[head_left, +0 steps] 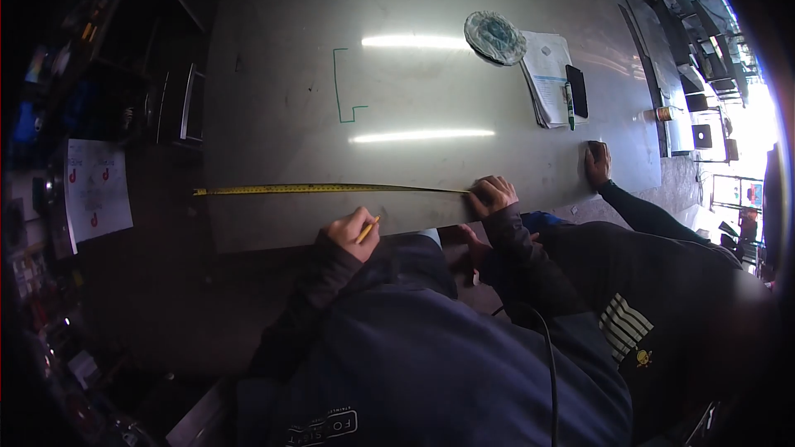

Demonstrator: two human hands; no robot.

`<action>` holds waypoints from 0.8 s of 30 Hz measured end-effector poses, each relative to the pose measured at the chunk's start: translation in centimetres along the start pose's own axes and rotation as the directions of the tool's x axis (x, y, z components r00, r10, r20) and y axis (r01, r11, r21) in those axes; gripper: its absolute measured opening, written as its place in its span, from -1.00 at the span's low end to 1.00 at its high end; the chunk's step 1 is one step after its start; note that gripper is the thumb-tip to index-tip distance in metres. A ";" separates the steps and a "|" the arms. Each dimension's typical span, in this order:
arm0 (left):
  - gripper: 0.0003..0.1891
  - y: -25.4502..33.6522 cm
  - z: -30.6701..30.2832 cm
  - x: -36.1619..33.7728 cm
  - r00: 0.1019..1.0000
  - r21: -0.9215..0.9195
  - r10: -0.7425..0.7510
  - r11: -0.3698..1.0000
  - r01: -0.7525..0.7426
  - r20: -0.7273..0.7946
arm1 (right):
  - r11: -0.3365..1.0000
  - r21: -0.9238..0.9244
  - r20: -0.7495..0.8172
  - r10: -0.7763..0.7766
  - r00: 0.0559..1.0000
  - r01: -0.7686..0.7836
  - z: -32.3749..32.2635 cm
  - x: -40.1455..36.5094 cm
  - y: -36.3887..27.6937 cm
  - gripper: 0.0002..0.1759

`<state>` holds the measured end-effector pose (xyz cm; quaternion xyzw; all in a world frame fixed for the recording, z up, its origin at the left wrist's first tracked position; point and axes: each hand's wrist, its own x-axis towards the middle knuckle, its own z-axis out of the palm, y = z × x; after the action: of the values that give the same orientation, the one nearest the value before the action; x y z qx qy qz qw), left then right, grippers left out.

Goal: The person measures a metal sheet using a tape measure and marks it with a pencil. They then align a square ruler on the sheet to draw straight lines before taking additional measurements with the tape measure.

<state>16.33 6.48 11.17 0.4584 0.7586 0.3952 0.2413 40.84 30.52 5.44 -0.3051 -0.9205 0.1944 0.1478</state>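
A yellow tape measure (306,189) is stretched along the near part of the large grey metal sheet (273,124), its end at the sheet's left edge. My right hand (494,194) is closed around the other end of the tape, resting on the sheet; the case is hidden under my fingers. Near the front edge, my left hand (352,232) grips a yellow pencil (369,229) below the tape, apart from it. A green line drawing (338,87), a stepped bracket outline, is marked on the sheet beyond the tape.
At the far right lie a round plastic-wrapped bundle (495,37), papers (544,74), a green marker (570,106) and a black phone (579,89). A co-worker in a dark top (662,281) stands close on my right, one hand (598,164) on the sheet. A cable (550,356) crosses my front.
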 end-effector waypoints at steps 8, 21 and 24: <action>-0.86 -1.2 2.6 0.5 0.998 0.014 0.051 0.999 -0.052 0.020 | 1.000 -0.008 -0.005 -0.008 1.000 0.007 -0.1 0.1 0.0 -0.81; -0.85 0.3 3.5 1.4 0.989 0.330 0.050 0.939 -0.094 0.137 | 1.000 0.006 0.004 -0.003 1.000 0.003 -0.3 0.0 -0.2 -0.82; -0.85 -0.4 3.3 2.2 0.995 0.362 0.097 0.927 -0.094 0.009 | 1.000 0.004 -0.012 -0.009 1.000 0.009 0.2 0.1 0.1 -0.81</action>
<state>17.51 9.61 8.96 0.5294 0.7963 0.2622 0.1297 40.73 30.56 5.25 -0.3016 -0.9206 0.1940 0.1548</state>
